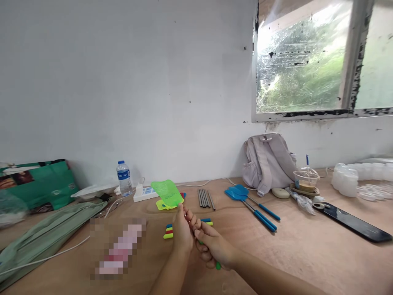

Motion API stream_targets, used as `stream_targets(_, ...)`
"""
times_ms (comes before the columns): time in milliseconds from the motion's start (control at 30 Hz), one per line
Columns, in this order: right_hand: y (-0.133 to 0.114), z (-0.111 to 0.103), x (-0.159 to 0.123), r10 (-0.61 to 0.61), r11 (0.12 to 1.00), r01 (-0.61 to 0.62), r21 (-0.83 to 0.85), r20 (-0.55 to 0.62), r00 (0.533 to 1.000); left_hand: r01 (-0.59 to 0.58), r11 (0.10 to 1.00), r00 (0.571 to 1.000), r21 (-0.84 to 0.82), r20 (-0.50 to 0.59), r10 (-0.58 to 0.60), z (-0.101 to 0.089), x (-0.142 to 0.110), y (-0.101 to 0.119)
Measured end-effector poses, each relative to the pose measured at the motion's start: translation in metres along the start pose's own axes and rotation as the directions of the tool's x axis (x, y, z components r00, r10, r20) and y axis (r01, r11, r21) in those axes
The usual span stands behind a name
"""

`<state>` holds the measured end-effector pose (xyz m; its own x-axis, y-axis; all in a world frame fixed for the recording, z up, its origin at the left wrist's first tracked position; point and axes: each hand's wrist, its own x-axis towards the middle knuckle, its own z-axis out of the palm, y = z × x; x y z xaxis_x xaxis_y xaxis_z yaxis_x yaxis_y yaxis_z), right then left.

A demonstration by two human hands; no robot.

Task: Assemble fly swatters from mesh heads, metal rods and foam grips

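Both hands grip a green fly swatter, its perforated head (167, 192) pointing up and away to the left. My left hand (183, 231) is closed around the shaft just below the head. Closed lower down, my right hand (214, 246) wraps the green handle, whose end pokes out beneath the fingers. The shaft between is mostly hidden. Behind my hands lie several coloured handles (168, 236) in blue, yellow and red, partly covered. A yellow swatter head (162, 205) shows beneath the green one. Several grey metal rods (203, 198) lie beyond.
Blue fly swatters (260, 215) lie to the right. Farther back are a backpack (267, 162), a cup (307, 180), a phone (356, 223) and white bottles (346, 180). Leftward are a water bottle (124, 180), a power strip (146, 193), green cloth (52, 237) and a cable.
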<state>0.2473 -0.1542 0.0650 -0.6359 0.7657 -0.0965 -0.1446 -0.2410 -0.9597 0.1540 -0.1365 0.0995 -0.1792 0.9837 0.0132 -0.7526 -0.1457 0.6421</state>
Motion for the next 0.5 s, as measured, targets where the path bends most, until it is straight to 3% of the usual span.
stream_targets(167,-0.023,0.003,-0.004,0.133,0.944,-0.205,0.258,0.27,0.954,0.046,0.998,0.999,-0.04,0.019,-0.046,0.003,0.001,0.022)
stream_targets(233,-0.022,0.004,-0.003,0.109,0.933,-0.207,0.296,0.316,0.942,0.068,0.997,0.998,-0.042,0.021,-0.067,0.003,0.006,0.025)
stream_targets(300,-0.02,0.006,0.001,0.043,0.966,-0.103,0.236,0.246,0.968,0.087,0.995,0.996,-0.041,0.019,-0.086,0.001,0.013,0.026)
stream_targets(367,-0.019,0.009,0.006,0.003,1.0,-0.006,0.03,0.089,0.996,0.089,0.995,0.996,-0.04,0.015,-0.088,-0.003,0.022,0.025)
stream_targets(500,-0.024,0.011,0.017,-0.023,0.953,-0.018,-0.302,-0.134,0.991,0.048,0.998,0.999,-0.037,0.002,-0.048,-0.009,0.039,0.017)
